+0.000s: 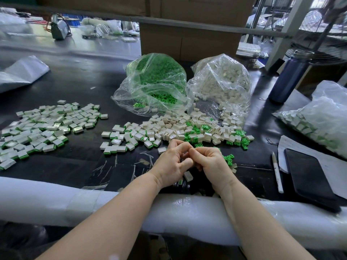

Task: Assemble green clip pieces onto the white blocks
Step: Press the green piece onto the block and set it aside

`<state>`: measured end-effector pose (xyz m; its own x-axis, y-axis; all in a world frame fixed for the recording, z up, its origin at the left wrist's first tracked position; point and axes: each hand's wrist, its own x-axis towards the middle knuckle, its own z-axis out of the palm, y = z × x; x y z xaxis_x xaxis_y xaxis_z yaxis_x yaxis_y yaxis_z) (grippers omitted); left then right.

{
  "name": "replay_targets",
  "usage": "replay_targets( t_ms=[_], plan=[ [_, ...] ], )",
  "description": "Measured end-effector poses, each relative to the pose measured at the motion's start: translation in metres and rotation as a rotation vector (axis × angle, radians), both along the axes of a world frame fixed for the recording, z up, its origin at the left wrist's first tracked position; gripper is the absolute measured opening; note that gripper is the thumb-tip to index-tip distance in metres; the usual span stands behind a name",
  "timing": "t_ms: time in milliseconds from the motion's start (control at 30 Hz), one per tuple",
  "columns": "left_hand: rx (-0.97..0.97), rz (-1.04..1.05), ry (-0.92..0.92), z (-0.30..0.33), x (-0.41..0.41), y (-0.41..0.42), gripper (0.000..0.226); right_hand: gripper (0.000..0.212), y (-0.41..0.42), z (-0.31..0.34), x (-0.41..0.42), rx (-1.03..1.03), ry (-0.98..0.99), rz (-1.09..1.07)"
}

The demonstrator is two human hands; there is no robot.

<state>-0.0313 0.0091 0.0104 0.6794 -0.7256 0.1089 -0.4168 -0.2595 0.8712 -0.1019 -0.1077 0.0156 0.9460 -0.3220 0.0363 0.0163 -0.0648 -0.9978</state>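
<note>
Single head-mounted view, wide-angle w/ curved edges. Looked forward and down from above the near, foam-padded table edge (56, 196), across the black table (78, 87) toward cardboard boxes (189, 40) at the back. Sat close to both forearms, which entered from bottom of frame; left hand (171, 164) and right hand (212, 162) met just below frame centre. Took in table from assembled pile (43, 126) at left to phone (308, 177) at right. No second view, so no shared part.
</note>
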Motion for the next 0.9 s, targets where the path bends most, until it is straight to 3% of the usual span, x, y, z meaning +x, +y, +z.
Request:
replay_targets(
  t_ms=[900],
  plan=[
    [-0.003, -0.013, -0.015, 0.0035, -0.0033, -0.0006, 0.014, 0.023, 0.0014, 0.0029, -0.0013, 0.090, -0.005, 0.024]
  ],
)
